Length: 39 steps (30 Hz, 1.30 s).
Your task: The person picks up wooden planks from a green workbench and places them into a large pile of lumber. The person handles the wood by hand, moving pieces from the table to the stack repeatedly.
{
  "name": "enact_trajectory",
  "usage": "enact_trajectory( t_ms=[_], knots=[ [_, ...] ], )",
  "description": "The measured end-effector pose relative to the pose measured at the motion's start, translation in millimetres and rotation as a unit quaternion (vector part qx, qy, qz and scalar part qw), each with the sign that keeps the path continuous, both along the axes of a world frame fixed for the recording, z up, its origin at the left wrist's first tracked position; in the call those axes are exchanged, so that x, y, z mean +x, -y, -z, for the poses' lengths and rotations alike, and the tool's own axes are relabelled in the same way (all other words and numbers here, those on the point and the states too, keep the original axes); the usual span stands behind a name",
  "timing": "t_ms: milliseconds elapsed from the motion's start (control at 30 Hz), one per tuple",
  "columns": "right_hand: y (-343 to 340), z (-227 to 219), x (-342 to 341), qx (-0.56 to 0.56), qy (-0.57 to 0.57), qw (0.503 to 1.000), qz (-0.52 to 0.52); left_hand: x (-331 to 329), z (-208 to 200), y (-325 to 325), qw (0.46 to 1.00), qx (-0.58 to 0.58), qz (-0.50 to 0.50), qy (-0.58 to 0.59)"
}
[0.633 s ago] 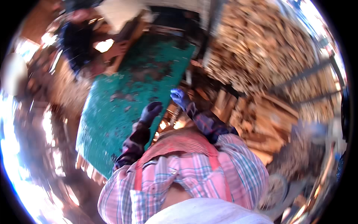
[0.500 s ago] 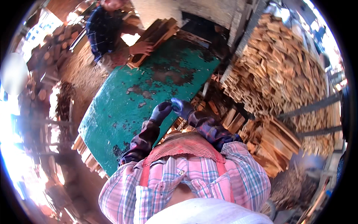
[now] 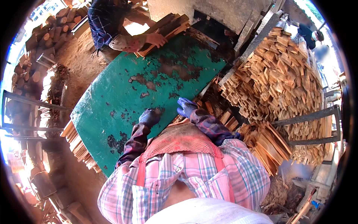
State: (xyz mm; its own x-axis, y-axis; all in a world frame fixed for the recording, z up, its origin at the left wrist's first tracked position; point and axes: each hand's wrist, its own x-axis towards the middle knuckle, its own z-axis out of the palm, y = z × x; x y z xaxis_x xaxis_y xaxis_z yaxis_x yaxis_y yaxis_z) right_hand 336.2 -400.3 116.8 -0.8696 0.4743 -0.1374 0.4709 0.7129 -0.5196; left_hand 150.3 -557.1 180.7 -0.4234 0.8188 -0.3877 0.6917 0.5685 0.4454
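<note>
Both of my hands wear blue-purple work gloves and are over the near edge of a green metal table (image 3: pixel 112 100) with worn, rusty patches. My left hand (image 3: pixel 150 117) is closed, its fingers curled in over the tabletop; whether anything is in them is hidden. To its right, apart from it, my right hand (image 3: pixel 186 107) is open with its fingers spread, and nothing shows in it. At the far left edge, another person's hand (image 3: pixel 156 39) rests on a bundle of wood slats (image 3: pixel 167 30) lying on the table.
A tall pile of split wood (image 3: pixel 276 71) rises on the right beside a wooden beam (image 3: pixel 250 46). More slats (image 3: pixel 266 145) lie near my right elbow, others (image 3: pixel 80 145) under the table's left edge. Logs (image 3: pixel 48 35) are stacked at far left, behind sawdust (image 3: pixel 78 56).
My hands, which were together, have moved apart; the left is now lower and to the left, and my right fingers have spread. The view has shifted slightly. The other person still holds the slats.
</note>
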Motion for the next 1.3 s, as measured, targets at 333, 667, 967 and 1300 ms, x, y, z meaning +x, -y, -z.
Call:
enact_trajectory(
  t_ms=[333,667,967,1300],
  knots=[
    [9,-19,-7,0.001,0.073,0.997,0.019,5,-11,-16,0.983,-0.152,0.085,-0.054],
    [9,-25,-15,0.002,0.096,0.995,0.025,0,11,-3,0.981,-0.093,0.134,-0.108],
    [5,-15,-18,0.004,0.079,0.997,0.018,-8,27,-6,0.988,-0.093,0.090,-0.082],
    [4,-20,-21,-0.004,0.070,0.997,0.042,-6,-3,-12,0.989,-0.121,0.068,-0.039]
  ],
)
